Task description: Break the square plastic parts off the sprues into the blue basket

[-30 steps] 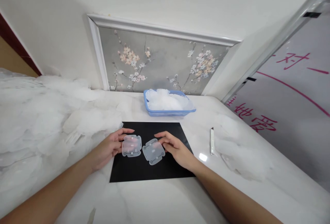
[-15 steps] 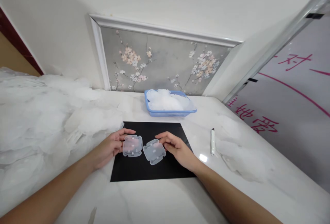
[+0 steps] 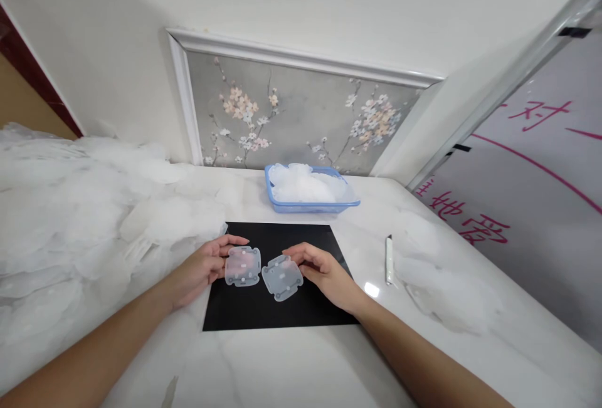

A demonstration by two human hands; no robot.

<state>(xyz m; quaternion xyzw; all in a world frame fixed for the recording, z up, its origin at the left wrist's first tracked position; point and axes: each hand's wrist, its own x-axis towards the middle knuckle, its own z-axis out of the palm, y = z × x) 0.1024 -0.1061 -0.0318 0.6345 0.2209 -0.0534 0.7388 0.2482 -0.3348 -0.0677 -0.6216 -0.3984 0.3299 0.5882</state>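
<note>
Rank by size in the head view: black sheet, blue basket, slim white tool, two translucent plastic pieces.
Black sheet
Blue basket
Left plastic piece and right plastic piece: too alike to rank
Slim white tool

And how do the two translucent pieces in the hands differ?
The left piece sits nearly straight; the right piece is turned askew. The left hand holds the left piece, the right hand the right piece. More pink shows through the left piece than the right piece. Both are translucent and notched.

Translucent white pieces (image 3: 282, 279), black sheet (image 3: 277, 317), blue basket (image 3: 313, 207), grey blossom-patterned panel (image 3: 301, 94), magenta writing (image 3: 540, 113)
</note>
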